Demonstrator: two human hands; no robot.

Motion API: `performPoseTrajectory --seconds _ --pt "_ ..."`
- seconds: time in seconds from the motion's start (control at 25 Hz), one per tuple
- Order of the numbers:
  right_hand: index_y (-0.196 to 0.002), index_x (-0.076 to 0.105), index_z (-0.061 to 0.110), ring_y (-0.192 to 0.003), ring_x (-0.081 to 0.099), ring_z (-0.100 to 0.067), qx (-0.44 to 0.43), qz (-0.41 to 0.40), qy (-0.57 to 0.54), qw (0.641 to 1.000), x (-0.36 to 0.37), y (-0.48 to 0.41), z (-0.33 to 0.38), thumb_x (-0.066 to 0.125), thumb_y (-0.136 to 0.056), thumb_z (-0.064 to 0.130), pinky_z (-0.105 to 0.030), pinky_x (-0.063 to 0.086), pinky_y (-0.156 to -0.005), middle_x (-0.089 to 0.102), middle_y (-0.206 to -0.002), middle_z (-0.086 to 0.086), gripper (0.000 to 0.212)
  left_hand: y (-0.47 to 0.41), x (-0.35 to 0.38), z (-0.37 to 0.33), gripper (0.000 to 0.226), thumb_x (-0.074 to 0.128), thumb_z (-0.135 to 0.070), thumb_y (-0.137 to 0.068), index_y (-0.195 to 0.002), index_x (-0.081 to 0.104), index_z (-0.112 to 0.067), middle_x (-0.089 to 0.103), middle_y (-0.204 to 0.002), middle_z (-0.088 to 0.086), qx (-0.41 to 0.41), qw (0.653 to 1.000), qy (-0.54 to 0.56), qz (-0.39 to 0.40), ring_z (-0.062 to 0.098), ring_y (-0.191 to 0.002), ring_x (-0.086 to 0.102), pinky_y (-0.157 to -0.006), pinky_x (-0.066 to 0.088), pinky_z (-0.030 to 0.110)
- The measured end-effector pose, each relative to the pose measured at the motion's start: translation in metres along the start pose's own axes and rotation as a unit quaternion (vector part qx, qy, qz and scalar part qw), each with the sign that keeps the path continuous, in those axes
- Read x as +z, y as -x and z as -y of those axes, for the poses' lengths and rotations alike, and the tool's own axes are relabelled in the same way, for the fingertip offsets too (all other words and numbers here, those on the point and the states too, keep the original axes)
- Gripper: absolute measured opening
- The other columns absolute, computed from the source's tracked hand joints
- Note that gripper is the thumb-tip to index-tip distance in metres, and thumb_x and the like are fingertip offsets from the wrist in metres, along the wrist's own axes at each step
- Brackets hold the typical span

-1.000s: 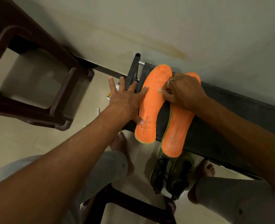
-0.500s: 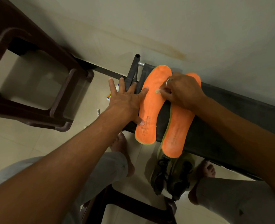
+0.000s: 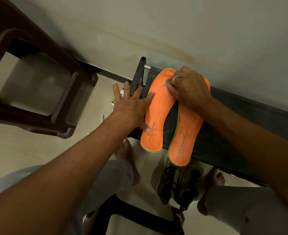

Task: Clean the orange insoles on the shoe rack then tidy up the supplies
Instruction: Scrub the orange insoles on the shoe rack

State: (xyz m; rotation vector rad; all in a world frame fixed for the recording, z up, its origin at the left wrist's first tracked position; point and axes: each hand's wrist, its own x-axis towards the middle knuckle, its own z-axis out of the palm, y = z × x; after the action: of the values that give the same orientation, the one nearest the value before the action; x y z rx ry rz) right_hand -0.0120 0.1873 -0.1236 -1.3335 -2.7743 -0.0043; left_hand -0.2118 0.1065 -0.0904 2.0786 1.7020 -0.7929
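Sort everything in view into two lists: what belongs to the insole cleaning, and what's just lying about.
Job: left insole, held flat by the left hand; right insole; pale wad pinched in the right hand; shoe rack; small labelled bottle on the floor, probably a supply.
Lying about: olive shoes under the rack; brown stool; small white tube on the floor.

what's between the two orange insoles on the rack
Only bare shoe rack, in the head view, between left insole and right insole; at the toes the right hand, pinching a pale wad, covers it.
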Motion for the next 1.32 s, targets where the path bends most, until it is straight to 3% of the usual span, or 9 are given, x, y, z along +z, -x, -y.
performPoseTrajectory --seconds 0.12,0.28,0.48,0.68,0.84,0.92,1.0,1.08,1.32 --pt "-0.087 0.075 0.012 -0.080 0.056 -0.024 -0.071 0.008 -0.017 0.997 0.006 0.010 0.012 0.045 -0.097 0.036 -0.036 0.040 -0.060 0.067 -0.081 -0.006 0.041 0.000 0.000 -0.001 0.131 0.067 -0.083 -0.061 -0.155 -0.014 -0.041 -0.002 -0.167 0.007 -0.004 1.000 -0.009 0.002 0.047 -0.149 -0.012 -0.109 -0.010 0.074" --pt "-0.087 0.074 0.006 -0.079 0.056 -0.030 0.019 -0.078 0.039 0.996 -0.002 -0.009 -0.007 0.048 -0.099 0.034 -0.039 0.041 -0.063 0.067 -0.082 -0.011 0.040 0.000 0.000 -0.001 0.131 0.069 -0.082 -0.061 -0.155 -0.014 -0.041 -0.001 -0.167 0.007 -0.001 1.000 0.000 0.001 0.046 -0.149 -0.012 -0.109 -0.010 0.075" --pt "-0.082 0.071 0.008 -0.077 0.057 -0.028 0.014 -0.174 0.048 0.983 0.007 -0.014 -0.007 0.052 -0.101 0.027 -0.038 0.041 -0.064 0.064 -0.077 -0.010 0.033 -0.001 0.001 -0.001 0.133 0.068 -0.083 -0.059 -0.155 -0.014 -0.041 -0.001 -0.167 0.007 -0.005 1.000 -0.008 0.002 0.047 -0.148 -0.011 -0.109 -0.010 0.075" --pt "-0.076 0.070 0.009 -0.073 0.057 -0.027 0.053 -0.188 0.074 0.978 0.007 -0.021 -0.013 0.057 -0.097 0.027 -0.036 0.038 -0.063 0.064 -0.073 -0.009 0.031 -0.002 0.002 -0.002 0.133 0.068 -0.083 -0.059 -0.155 -0.014 -0.041 -0.001 -0.167 0.007 -0.004 1.000 -0.008 0.002 0.046 -0.149 -0.011 -0.109 -0.011 0.075" --pt "-0.083 0.074 0.011 -0.075 0.058 -0.026 0.101 -0.177 0.019 0.979 -0.011 -0.015 -0.009 0.056 -0.098 0.034 -0.035 0.039 -0.060 0.065 -0.074 -0.008 0.033 -0.003 0.001 -0.001 0.133 0.068 -0.084 -0.059 -0.155 -0.014 -0.041 -0.001 -0.167 0.007 -0.005 1.000 -0.006 0.002 0.047 -0.148 -0.012 -0.108 -0.011 0.075" --pt "-0.084 0.073 0.012 -0.077 0.057 -0.024 0.069 -0.141 -0.006 0.988 -0.015 -0.013 0.008 0.052 -0.098 0.033 -0.033 0.033 -0.056 0.065 -0.077 -0.006 0.033 -0.003 0.000 -0.002 0.133 0.068 -0.083 -0.060 -0.155 -0.014 -0.041 -0.001 -0.167 0.007 -0.006 1.000 -0.005 0.003 0.047 -0.148 -0.012 -0.108 -0.010 0.075" --pt "-0.082 0.072 0.014 -0.077 0.056 -0.023 -0.042 -0.080 -0.003 0.996 -0.008 -0.009 0.024 0.047 -0.098 0.032 -0.030 0.026 -0.055 0.065 -0.078 -0.004 0.034 -0.001 0.000 -0.003 0.132 0.068 -0.083 -0.060 -0.155 -0.014 -0.041 -0.002 -0.167 0.007 -0.008 1.000 -0.007 0.004 0.047 -0.148 -0.013 -0.109 -0.011 0.075" --pt "-0.088 0.075 0.013 -0.078 0.057 -0.024 -0.112 -0.029 0.010 0.993 0.001 -0.007 0.024 0.043 -0.098 0.032 -0.032 0.029 -0.054 0.067 -0.080 -0.006 0.039 -0.001 0.000 -0.003 0.132 0.068 -0.083 -0.061 -0.155 -0.014 -0.041 -0.002 -0.167 0.007 -0.008 1.000 -0.006 0.004 0.047 -0.148 -0.013 -0.108 -0.011 0.075" --pt "-0.081 0.071 0.008 -0.078 0.059 -0.028 0.062 -0.147 0.033 0.987 -0.003 -0.017 -0.015 0.056 -0.096 0.028 -0.036 0.041 -0.061 0.066 -0.079 -0.010 0.030 -0.001 0.000 -0.001 0.132 0.068 -0.082 -0.061 -0.155 -0.014 -0.041 -0.002 -0.167 0.006 -0.003 1.000 -0.004 0.003 0.046 -0.149 -0.012 -0.108 -0.011 0.075"
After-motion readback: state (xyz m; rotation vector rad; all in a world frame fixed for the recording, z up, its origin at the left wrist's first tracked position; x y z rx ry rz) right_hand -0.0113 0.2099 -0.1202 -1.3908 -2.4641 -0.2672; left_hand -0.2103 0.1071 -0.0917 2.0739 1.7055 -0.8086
